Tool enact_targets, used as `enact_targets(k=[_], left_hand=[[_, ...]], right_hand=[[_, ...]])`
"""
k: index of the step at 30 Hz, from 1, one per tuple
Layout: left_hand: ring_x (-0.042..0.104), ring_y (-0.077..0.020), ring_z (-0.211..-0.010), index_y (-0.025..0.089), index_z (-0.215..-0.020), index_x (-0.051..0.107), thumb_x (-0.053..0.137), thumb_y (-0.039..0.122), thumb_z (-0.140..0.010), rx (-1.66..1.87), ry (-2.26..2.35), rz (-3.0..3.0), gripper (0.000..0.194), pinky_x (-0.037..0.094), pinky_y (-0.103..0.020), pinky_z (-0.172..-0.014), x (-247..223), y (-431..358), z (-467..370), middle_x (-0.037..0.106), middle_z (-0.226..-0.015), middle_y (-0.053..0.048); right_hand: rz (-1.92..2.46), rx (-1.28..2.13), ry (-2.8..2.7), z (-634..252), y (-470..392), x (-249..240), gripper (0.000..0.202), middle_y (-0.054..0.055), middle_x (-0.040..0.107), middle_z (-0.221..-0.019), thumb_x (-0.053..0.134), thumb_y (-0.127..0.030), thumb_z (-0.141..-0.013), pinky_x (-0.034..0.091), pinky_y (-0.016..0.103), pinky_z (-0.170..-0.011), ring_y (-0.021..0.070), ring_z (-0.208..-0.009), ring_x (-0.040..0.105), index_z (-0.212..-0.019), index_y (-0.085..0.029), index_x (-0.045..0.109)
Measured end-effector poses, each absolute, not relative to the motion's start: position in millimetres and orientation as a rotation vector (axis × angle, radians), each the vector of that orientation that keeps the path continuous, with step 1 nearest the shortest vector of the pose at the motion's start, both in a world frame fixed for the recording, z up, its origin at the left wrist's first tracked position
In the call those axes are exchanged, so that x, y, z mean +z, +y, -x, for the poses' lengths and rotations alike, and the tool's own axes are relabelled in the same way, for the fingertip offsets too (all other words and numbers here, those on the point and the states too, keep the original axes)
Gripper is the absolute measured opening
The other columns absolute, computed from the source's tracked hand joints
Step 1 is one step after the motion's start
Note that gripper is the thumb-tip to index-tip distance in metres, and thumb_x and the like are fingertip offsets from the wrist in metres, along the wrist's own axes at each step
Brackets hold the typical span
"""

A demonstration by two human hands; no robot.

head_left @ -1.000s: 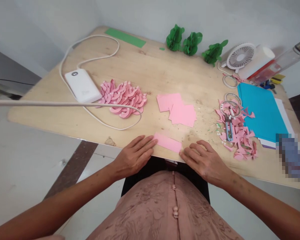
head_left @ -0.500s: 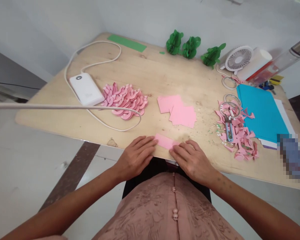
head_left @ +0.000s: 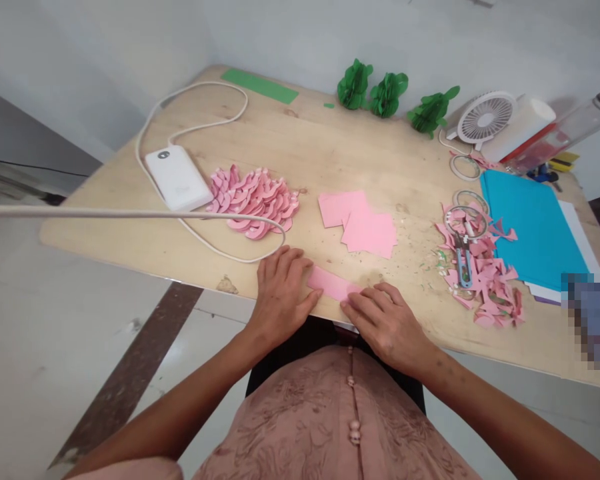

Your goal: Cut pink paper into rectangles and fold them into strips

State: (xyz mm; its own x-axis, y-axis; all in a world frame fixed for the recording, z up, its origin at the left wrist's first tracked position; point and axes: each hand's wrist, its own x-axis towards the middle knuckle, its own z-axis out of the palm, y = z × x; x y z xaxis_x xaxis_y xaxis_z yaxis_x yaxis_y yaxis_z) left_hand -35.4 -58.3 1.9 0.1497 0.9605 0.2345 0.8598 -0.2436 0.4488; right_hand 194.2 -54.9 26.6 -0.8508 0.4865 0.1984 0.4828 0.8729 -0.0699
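Pink strip (head_left: 331,283) lies crosswise, right end nearer body, open left hand (head_left: 280,293) touching it, right hand (head_left: 387,327) on it, grip unclear, power bank (head_left: 179,179) marking seemingly unreadable.

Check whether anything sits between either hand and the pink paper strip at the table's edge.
Nothing visible does: the left hand and right hand touch opposite ends of the pink paper strip. The white cable lies off the strip.
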Motion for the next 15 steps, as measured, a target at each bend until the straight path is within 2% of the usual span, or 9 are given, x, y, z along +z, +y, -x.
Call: enact_targets(k=[7, 15], left_hand=[[0.028, -0.0355, -0.135, 0.018, -0.107, 0.051, 0.053, 0.03, -0.08, 0.55, 1.813, -2.114, 0.03, 0.027, -0.056, -0.106, 4.8, -53.1, 38.9, 0.044, -0.135, -0.017], [0.023, -0.0376, -0.137, 0.02, -0.108, 0.049, 0.05, 0.027, -0.081, 0.574, 1.787, -2.075, 0.028, 0.024, -0.063, -0.105, -1.6, -52.2, 42.7, 0.038, -0.139, -0.016]], right_hand=[[0.752, 0.068, -2.83, -194.9, -53.9, 25.9, 0.029, 0.014, 0.064, -0.115, 0.041, -0.014, -0.096, 0.04, 0.046, -0.092, 0.025, -0.104, 0.053, -0.118, -0.012, 0.059], [0.739, 0.077, -2.816, -195.7, -52.7, 25.0, 0.03, 0.014, 0.064, -0.115, 0.042, -0.013, -0.095, 0.04, 0.047, -0.092, 0.0259, -0.104, 0.054, -0.119, -0.011, 0.059]])
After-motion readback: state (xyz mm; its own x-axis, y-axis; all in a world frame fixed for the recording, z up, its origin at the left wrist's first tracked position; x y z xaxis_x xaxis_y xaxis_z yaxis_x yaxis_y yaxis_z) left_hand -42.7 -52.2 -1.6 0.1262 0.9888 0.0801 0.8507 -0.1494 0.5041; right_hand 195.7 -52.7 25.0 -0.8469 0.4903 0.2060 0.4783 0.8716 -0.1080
